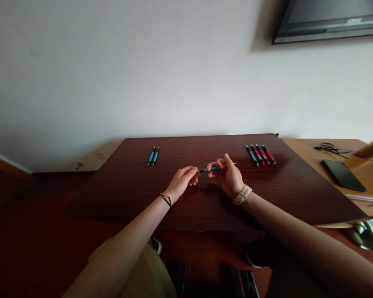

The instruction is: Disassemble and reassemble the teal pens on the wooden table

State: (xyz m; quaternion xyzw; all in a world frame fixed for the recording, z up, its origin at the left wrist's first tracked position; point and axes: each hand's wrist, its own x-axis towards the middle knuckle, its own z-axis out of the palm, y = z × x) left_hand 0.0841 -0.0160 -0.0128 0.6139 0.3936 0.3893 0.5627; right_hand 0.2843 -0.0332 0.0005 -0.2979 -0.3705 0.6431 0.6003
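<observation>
Mid-frame, left hand (182, 181) and right hand (226, 176) each pinch an end of a blue pen (209, 169), lifted off the dark table (127, 194) so both ends stay reachable.

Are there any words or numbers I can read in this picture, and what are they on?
None can be read.
Screen on the wall: a pale mark on its frame, too blurred to read.
Pens on the table: too small to show any print.
Pen held between the left hand and right hand: no lettering visible.
</observation>
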